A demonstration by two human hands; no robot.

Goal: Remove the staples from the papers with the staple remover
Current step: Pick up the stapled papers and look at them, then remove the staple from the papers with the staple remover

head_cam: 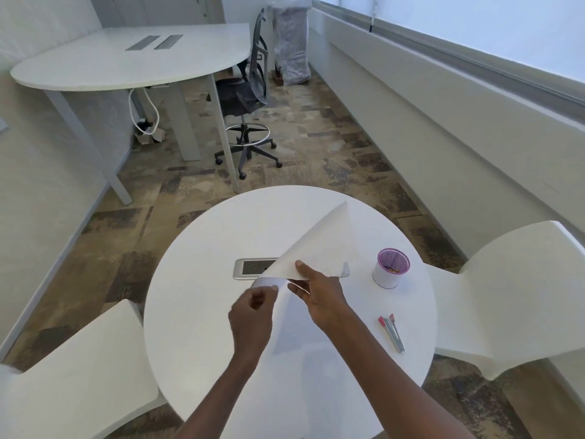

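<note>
White papers (316, 245) are held above the round white table (196, 312). My right hand (319, 293) pinches the top sheet, which curls up and away toward the far side. My left hand (253, 312) grips the lower sheet at its near left corner, right beside the right hand. The two sheets are parted where the hands meet. A staple remover (392, 333), silver with a red end, lies flat on the table to the right of my right forearm, untouched. No staple is visible at this size.
A white cup with a purple rim (391, 267) stands at the table's right, small bits inside. A silver power outlet plate (253, 268) sits in the table's middle, partly under the paper. White chairs (506, 296) flank the table. A desk and office chair stand beyond.
</note>
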